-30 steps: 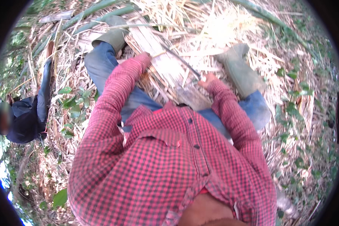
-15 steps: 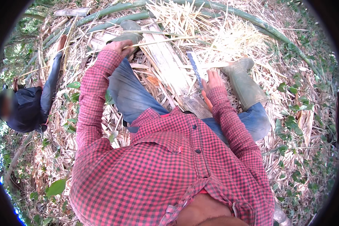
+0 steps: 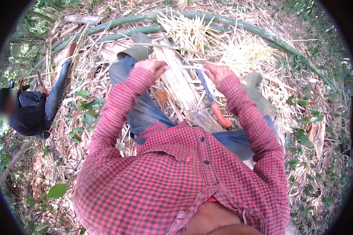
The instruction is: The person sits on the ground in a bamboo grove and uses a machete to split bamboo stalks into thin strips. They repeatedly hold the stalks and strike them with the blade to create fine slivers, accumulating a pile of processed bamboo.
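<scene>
A thin pale bamboo strip point(image 3: 190, 67) spans the gap between my two hands. My left hand point(image 3: 152, 67) is closed on its left end, the fingers pinched together. At the other end my right hand point(image 3: 218, 73) is closed with thumb and fingers together. A machete point(image 3: 206, 87) with a dark blade and orange handle lies just below my right hand, touched by neither hand; its tip is close to the strip. Under it is a weathered wooden plank point(image 3: 178, 84), which runs between my legs.
Split pale strips point(image 3: 188, 31) lie in a pile beyond the plank, with finer shavings point(image 3: 247, 53) to their right. Long green bamboo poles point(image 3: 259, 33) curve across the far side. Another person point(image 3: 29, 111) sits at the left among dry leaves. Green plants point(image 3: 302, 129) grow at the right.
My right hand has left the machete handle and moved up to the strip. My left hand has come right and slightly nearer, bringing the strip between both hands.
</scene>
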### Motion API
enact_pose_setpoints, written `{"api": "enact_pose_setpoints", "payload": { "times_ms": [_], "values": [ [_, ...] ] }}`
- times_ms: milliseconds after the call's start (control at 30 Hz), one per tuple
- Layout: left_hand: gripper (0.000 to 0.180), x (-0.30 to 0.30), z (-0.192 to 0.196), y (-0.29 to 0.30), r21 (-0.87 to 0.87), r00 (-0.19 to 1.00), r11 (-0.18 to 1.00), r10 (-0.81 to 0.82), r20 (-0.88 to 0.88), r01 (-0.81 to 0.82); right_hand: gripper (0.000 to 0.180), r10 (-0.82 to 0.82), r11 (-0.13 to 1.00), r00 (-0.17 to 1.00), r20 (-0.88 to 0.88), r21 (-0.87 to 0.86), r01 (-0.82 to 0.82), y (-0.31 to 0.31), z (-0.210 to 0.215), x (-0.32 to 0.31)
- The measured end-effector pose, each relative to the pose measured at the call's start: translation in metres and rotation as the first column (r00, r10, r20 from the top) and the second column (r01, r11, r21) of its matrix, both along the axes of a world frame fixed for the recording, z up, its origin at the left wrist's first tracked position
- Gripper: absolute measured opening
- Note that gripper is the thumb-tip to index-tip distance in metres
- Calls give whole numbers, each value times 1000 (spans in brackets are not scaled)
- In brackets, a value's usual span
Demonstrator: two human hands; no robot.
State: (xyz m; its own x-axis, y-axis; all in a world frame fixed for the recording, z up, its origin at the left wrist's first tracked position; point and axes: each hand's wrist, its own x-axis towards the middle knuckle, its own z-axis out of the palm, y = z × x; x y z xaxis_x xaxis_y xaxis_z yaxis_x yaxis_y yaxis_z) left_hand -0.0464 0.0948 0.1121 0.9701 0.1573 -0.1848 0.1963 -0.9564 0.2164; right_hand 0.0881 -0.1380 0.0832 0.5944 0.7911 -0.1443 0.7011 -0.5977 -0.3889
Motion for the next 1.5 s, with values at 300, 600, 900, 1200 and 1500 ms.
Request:
{"api": "enact_pose_setpoints", "payload": {
  "times_ms": [300, 600, 900, 1200, 1500],
  "values": [
    [33, 44, -53, -152, 7, 751, 916, -325, -574, 401, 39, -246, 777, 961, -125, -619, 118, -16, -114, -13],
    [27, 16, -37, -45, -960, 854, 253, -466, -231, -122, 34, 249, 905, 248, -936, 316, 286, -101, -15, -9],
    [30, -7, -76, -131, -832, 951, -515, -306, -47, -207, 34, 720, 500, 56, -692, 573, 649, -73, -16, -42],
    [37, 22, -8, -61, -242, 870, 841, -492, 32, 484, 35, -2, 998, 802, -597, -56, -40, -104, 2, 2],
    [39, 9, -51, -76, -343, 966, 927, -212, -150, 150, 35, -245, 969, 882, -402, -88, 229, -79, -10, -20]
  ]
}}
